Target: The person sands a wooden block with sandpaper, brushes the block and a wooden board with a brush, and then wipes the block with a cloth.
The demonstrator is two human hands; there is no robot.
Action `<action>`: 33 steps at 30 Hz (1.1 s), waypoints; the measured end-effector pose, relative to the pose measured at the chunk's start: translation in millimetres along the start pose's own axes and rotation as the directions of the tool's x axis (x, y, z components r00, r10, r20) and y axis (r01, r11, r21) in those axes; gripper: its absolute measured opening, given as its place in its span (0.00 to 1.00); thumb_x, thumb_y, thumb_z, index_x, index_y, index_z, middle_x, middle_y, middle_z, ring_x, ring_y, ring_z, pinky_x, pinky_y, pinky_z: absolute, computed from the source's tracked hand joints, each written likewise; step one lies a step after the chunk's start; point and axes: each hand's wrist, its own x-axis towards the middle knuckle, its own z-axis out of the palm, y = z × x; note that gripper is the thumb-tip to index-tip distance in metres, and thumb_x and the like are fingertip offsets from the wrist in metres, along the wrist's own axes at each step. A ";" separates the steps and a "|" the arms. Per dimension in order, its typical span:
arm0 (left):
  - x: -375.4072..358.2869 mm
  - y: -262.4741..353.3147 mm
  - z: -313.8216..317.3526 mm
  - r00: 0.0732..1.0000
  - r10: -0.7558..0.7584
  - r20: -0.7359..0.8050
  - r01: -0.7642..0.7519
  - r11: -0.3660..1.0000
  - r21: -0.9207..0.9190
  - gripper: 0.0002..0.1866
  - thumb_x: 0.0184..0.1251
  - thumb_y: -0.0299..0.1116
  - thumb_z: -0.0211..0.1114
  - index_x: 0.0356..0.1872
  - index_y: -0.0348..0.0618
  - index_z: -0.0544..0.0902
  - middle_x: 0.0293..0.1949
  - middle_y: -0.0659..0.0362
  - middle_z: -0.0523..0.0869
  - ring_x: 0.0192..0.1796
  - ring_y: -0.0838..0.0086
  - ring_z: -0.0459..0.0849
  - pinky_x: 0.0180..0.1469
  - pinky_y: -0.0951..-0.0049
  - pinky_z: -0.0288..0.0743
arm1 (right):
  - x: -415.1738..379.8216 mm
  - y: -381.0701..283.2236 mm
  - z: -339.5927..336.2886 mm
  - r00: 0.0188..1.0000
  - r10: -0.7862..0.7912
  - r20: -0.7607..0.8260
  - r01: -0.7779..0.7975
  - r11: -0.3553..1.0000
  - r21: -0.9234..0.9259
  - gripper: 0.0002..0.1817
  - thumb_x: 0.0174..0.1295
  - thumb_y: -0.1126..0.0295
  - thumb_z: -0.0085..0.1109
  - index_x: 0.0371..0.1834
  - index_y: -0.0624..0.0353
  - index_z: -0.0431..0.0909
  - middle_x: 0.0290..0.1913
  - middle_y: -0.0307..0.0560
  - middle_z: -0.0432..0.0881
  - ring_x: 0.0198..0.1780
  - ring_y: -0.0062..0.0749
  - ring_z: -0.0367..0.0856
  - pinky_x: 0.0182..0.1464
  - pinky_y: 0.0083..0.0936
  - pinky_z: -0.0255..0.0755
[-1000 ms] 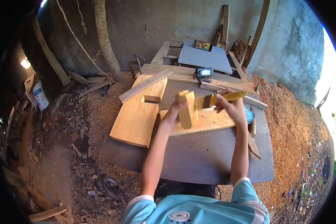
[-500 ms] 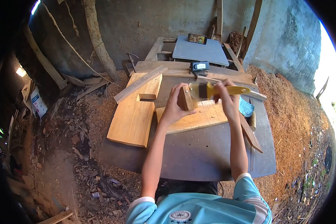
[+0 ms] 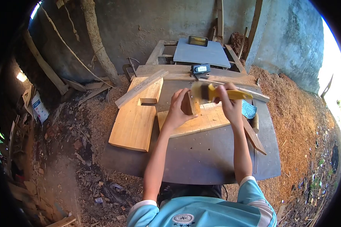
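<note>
My left hand (image 3: 175, 113) grips a small wooden block (image 3: 194, 104), tilted up over a pale board. In my right hand (image 3: 229, 103) is a brush with a yellow handle (image 3: 239, 94); its bristles, blurred by motion, are at the block's upper edge. The flat pale board (image 3: 212, 117) lies under both hands on the dark table (image 3: 185, 159). To the left rests a larger wooden board (image 3: 134, 126) with a notch in its right side, and a narrow strip of wood (image 3: 142, 87) lies across its top.
Beyond my hands are a dark device with a label (image 3: 201, 69) and a phone (image 3: 198, 41) on a grey panel (image 3: 216, 53). At the right lie a blue paper (image 3: 249, 109) and a dark wooden strip (image 3: 254, 137). A clamp (image 3: 130, 68) sits at the back left.
The brush has shifted slightly left and down against the block. My left hand and the block have turned slightly. The phone's screen now looks dark.
</note>
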 end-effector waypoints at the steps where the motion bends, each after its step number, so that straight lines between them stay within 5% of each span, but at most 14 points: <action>1: -0.1 1.8 -1.6 1.000 0.016 0.004 -0.016 0.999 0.048 0.49 0.32 0.34 0.80 0.63 0.49 0.63 0.59 0.55 0.68 0.65 0.58 0.64 0.66 0.60 0.61 | 0.2 1.2 -1.1 0.998 0.031 0.059 -0.030 0.999 -0.026 0.15 0.66 0.65 0.52 0.22 0.60 0.69 0.18 0.35 0.73 0.19 0.13 0.68 0.20 0.15 0.60; 3: 2.1 2.2 -1.9 0.999 0.030 -0.011 -0.030 0.997 0.072 0.50 0.32 0.35 0.80 0.63 0.48 0.63 0.59 0.54 0.69 0.64 0.58 0.65 0.66 0.60 0.61 | 3.4 2.0 -9.0 0.962 -0.187 0.199 0.232 0.944 -0.234 0.14 0.66 0.67 0.52 0.23 0.61 0.71 0.18 0.36 0.74 0.20 0.13 0.70 0.21 0.14 0.60; 5: 1.9 -1.0 -0.8 0.999 0.016 -0.048 -0.015 1.000 0.023 0.50 0.32 0.36 0.80 0.63 0.47 0.62 0.59 0.53 0.68 0.63 0.58 0.66 0.65 0.60 0.61 | -3.3 -4.9 -1.5 0.999 -0.035 0.004 0.035 0.996 -0.080 0.12 0.66 0.67 0.52 0.25 0.61 0.73 0.18 0.36 0.74 0.22 0.13 0.71 0.22 0.14 0.61; 6: 1.7 -0.2 -2.3 0.999 0.013 -0.044 -0.013 1.000 0.006 0.51 0.32 0.36 0.80 0.64 0.46 0.62 0.60 0.52 0.68 0.64 0.59 0.65 0.65 0.61 0.62 | -0.7 -0.3 4.8 0.982 -0.157 -0.103 0.159 0.987 0.013 0.12 0.66 0.67 0.52 0.26 0.62 0.73 0.18 0.37 0.74 0.22 0.12 0.72 0.22 0.14 0.62; 10: -2.0 0.8 1.4 0.997 0.004 -0.074 0.000 0.999 0.052 0.50 0.33 0.35 0.80 0.64 0.45 0.62 0.60 0.51 0.67 0.64 0.58 0.65 0.65 0.60 0.62 | -4.9 -8.6 5.2 0.989 0.040 0.139 -0.031 0.997 -0.065 0.13 0.65 0.67 0.53 0.24 0.62 0.71 0.18 0.37 0.74 0.21 0.15 0.70 0.22 0.17 0.62; 13: 0.9 -9.2 5.7 0.997 -0.011 -0.075 0.013 0.999 0.029 0.49 0.31 0.27 0.80 0.62 0.49 0.63 0.58 0.52 0.67 0.63 0.55 0.64 0.65 0.59 0.61 | -5.3 -13.8 4.3 0.938 -0.079 0.336 0.169 0.954 -0.246 0.13 0.63 0.69 0.53 0.22 0.63 0.71 0.17 0.40 0.73 0.18 0.21 0.67 0.22 0.24 0.60; 17: 0.2 2.3 -5.2 0.996 0.010 -0.085 -0.003 0.996 0.085 0.49 0.34 0.31 0.79 0.64 0.46 0.62 0.60 0.51 0.67 0.64 0.56 0.65 0.65 0.60 0.62 | -3.8 -3.6 9.5 0.986 -0.157 -0.051 0.156 0.987 -0.039 0.12 0.66 0.69 0.51 0.26 0.63 0.74 0.22 0.41 0.77 0.21 0.18 0.72 0.24 0.18 0.64; 19: 0.6 3.3 -6.0 0.997 0.013 -0.071 -0.005 0.994 0.105 0.50 0.34 0.33 0.80 0.64 0.44 0.62 0.60 0.51 0.66 0.65 0.57 0.64 0.66 0.60 0.61 | -0.7 -10.2 12.3 0.979 -0.171 -0.113 0.176 0.984 0.039 0.10 0.65 0.70 0.52 0.27 0.64 0.74 0.23 0.41 0.79 0.24 0.18 0.76 0.26 0.17 0.68; 22: -0.1 1.6 -1.5 0.992 0.018 -0.123 -0.012 0.998 0.055 0.47 0.35 0.32 0.79 0.63 0.49 0.64 0.60 0.52 0.67 0.64 0.57 0.64 0.65 0.61 0.61 | -2.4 -1.6 7.4 0.964 -0.215 0.153 0.243 0.950 -0.197 0.10 0.62 0.70 0.56 0.25 0.64 0.73 0.20 0.41 0.78 0.21 0.18 0.74 0.24 0.19 0.67; 25: 1.0 0.7 -2.0 0.999 -0.005 -0.041 0.012 0.983 0.183 0.46 0.36 0.30 0.78 0.63 0.53 0.65 0.59 0.52 0.67 0.63 0.57 0.65 0.65 0.60 0.62 | -8.2 -15.4 -2.0 0.954 0.066 0.292 -0.031 0.992 -0.126 0.12 0.62 0.70 0.55 0.24 0.65 0.72 0.19 0.42 0.77 0.20 0.20 0.74 0.24 0.21 0.66; 26: 1.3 2.9 -1.5 0.998 0.007 -0.056 0.001 0.990 0.138 0.45 0.36 0.28 0.77 0.62 0.54 0.65 0.58 0.52 0.68 0.62 0.57 0.66 0.64 0.59 0.62 | -10.2 -17.5 6.1 0.978 0.013 0.209 -0.017 1.000 0.016 0.12 0.63 0.70 0.54 0.23 0.65 0.72 0.18 0.43 0.76 0.21 0.20 0.75 0.25 0.21 0.66; 29: -0.4 5.6 -1.7 0.998 0.016 -0.058 -0.009 0.992 0.122 0.44 0.37 0.28 0.77 0.61 0.53 0.66 0.58 0.51 0.68 0.62 0.56 0.66 0.63 0.58 0.63 | 2.5 -23.3 11.9 0.870 -0.482 0.106 0.488 0.807 -0.334 0.08 0.57 0.71 0.62 0.30 0.66 0.77 0.34 0.47 0.82 0.26 0.30 0.80 0.30 0.22 0.72; 32: -0.5 -1.6 2.0 0.995 0.026 -0.094 -0.013 0.991 0.135 0.44 0.37 0.35 0.78 0.62 0.49 0.66 0.57 0.51 0.69 0.61 0.56 0.67 0.62 0.58 0.63 | -2.3 -14.4 9.3 0.915 -0.227 0.332 0.314 0.920 -0.236 0.09 0.52 0.71 0.66 0.32 0.64 0.80 0.44 0.49 0.82 0.33 0.37 0.83 0.35 0.25 0.76; 33: -0.7 -5.4 2.9 0.994 0.019 -0.107 -0.005 0.992 0.128 0.45 0.37 0.37 0.78 0.62 0.48 0.65 0.56 0.51 0.70 0.61 0.56 0.67 0.62 0.58 0.63 | -5.2 -24.4 13.2 0.917 -0.155 0.368 0.244 0.947 -0.210 0.09 0.53 0.70 0.67 0.29 0.65 0.80 0.43 0.51 0.83 0.33 0.31 0.83 0.32 0.23 0.75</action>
